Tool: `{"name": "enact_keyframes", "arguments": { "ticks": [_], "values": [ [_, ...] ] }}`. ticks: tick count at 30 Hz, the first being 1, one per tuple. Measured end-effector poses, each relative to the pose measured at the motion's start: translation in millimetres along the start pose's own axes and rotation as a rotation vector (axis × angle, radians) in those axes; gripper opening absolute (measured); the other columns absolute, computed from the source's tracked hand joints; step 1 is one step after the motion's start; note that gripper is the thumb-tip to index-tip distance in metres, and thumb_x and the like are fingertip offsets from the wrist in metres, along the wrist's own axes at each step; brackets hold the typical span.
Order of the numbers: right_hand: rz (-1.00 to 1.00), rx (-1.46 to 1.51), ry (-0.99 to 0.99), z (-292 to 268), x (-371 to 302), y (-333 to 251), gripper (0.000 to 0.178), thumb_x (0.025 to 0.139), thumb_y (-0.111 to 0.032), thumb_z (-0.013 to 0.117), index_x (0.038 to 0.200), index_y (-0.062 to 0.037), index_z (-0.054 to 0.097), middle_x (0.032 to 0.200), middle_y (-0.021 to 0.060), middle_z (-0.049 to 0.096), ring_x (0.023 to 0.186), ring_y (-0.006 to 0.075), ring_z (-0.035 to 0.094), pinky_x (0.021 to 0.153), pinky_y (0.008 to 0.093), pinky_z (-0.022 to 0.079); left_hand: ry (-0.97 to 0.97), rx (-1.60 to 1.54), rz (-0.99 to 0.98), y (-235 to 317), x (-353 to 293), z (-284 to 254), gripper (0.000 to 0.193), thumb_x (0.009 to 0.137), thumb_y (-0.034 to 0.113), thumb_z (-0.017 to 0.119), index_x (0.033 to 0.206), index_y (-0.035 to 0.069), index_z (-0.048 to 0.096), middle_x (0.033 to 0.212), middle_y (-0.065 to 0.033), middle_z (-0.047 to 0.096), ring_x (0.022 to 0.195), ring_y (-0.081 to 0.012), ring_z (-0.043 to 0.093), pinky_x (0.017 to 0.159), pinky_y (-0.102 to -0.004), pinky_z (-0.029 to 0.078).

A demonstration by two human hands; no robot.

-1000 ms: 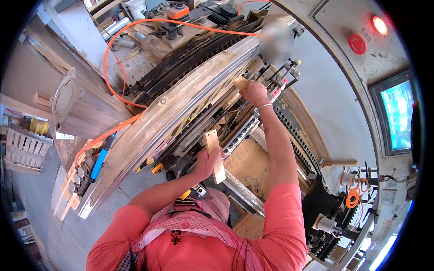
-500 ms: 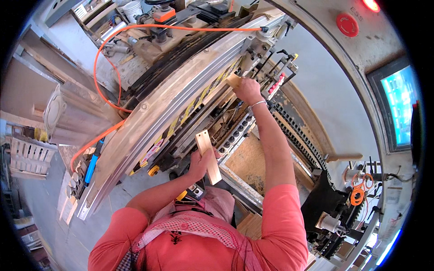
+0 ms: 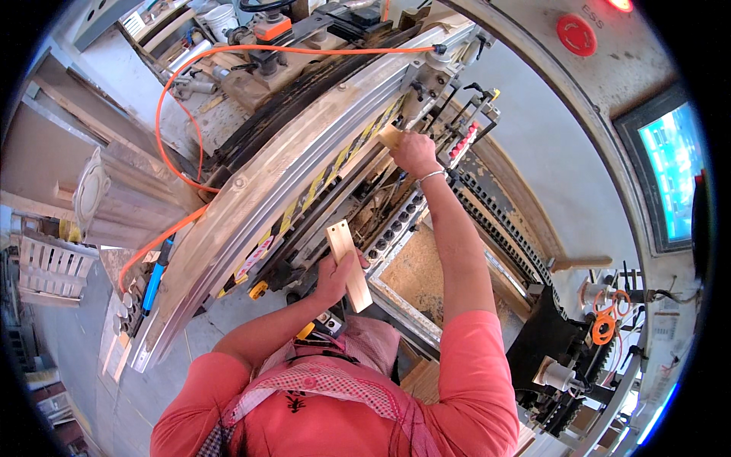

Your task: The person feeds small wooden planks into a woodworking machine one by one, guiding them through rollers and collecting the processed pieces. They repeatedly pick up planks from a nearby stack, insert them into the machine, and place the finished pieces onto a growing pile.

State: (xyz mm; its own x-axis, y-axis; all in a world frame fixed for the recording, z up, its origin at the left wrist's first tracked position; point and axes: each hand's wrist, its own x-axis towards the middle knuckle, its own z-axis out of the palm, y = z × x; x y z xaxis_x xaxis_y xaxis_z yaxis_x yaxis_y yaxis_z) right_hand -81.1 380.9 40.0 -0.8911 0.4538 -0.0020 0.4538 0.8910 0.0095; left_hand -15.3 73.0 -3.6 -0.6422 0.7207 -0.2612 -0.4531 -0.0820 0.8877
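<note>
Right now the left hand point(image 3: 335, 274) is wrapped around a flat wooden slat point(image 3: 349, 265), fingers pressed shut on its lower half, the strip standing nearly upright with two small drilled holes showing near its top end. It is held close to the chest, just clear of the machine's front edge. Up ahead, the right hand point(image 3: 415, 152), arm at full stretch and a thin bracelet on the wrist, pinches a second, smaller wooden piece point(image 3: 391, 135) and holds it against the long aluminium pressure beam point(image 3: 289, 183) with its yellow-and-black hazard striping. That piece looks to be going into the feed, so I judge this the loading step: one workpiece at the machine, the next waiting in the left hand. What the next move calls for is a square seat against the beam and fingers kept off the rollers and clamps just beside it.

Widening out: under the right forearm runs a track of black feed pads point(image 3: 396, 228), and beside it a bed thick with sawdust point(image 3: 419, 266). An orange air hose point(image 3: 228, 91) loops over the beam from the far side. At right, a red emergency-stop button point(image 3: 576, 34) sits on the grey machine housing above a glowing blue control screen point(image 3: 674, 167). A white bucket point(image 3: 221, 19) stands at the top left, slatted wooden crates point(image 3: 49, 259) at the far left on a grey concrete floor point(image 3: 68, 343).
</note>
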Motion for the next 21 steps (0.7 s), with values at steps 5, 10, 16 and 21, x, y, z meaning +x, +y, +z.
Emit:
{"name": "enact_keyframes", "arguments": {
  "ticks": [5, 10, 16, 21],
  "values": [
    [-0.007, -0.016, -0.015, -0.4, -0.3, -0.1, 0.04, 0.075, -0.039, 0.06, 0.089, -0.0017, 0.062, 0.086, 0.0137, 0.065, 0.082, 0.0277, 0.063, 0.071, 0.0377, 0.051, -0.011, -0.021, -0.018, 4.7, -1.6, 1.1, 0.023, 0.092, 0.021, 0.044, 0.094, 0.0, 0.053, 0.079, -0.0062, 0.06, 0.068, -0.0097, 0.056, 0.062, -0.0249, 0.046],
    [0.035, -0.032, -0.052, -4.6, 0.0, -2.2, 0.042, 0.076, -0.04, 0.06, 0.09, -0.001, 0.061, 0.086, 0.014, 0.065, 0.082, 0.0278, 0.064, 0.07, 0.0378, 0.052, -0.019, -0.031, -0.022, 0.0, -0.2, -1.7, 0.025, 0.092, 0.023, 0.043, 0.094, 0.0, 0.053, 0.078, -0.0063, 0.061, 0.068, -0.0099, 0.056, 0.063, -0.0249, 0.046],
    [0.038, -0.011, -0.083, -3.8, 1.8, -2.0, 0.045, 0.076, -0.041, 0.061, 0.095, 0.0001, 0.06, 0.086, 0.016, 0.065, 0.082, 0.0295, 0.063, 0.071, 0.0384, 0.052, -0.013, -0.034, -0.017, -3.5, 1.0, -3.3, 0.026, 0.092, 0.023, 0.043, 0.095, -0.001, 0.053, 0.079, -0.007, 0.061, 0.068, -0.0103, 0.056, 0.063, -0.0252, 0.046],
    [0.049, 0.006, -0.059, -1.8, 1.6, -0.5, 0.046, 0.076, -0.04, 0.061, 0.097, 0.0003, 0.059, 0.088, 0.0165, 0.065, 0.083, 0.0298, 0.063, 0.071, 0.0382, 0.051, -0.009, -0.032, -0.029, 0.7, 0.0, -0.5, 0.027, 0.092, 0.024, 0.044, 0.095, -0.001, 0.053, 0.078, -0.0065, 0.061, 0.068, -0.0102, 0.056, 0.063, -0.025, 0.046]
  ]
}}
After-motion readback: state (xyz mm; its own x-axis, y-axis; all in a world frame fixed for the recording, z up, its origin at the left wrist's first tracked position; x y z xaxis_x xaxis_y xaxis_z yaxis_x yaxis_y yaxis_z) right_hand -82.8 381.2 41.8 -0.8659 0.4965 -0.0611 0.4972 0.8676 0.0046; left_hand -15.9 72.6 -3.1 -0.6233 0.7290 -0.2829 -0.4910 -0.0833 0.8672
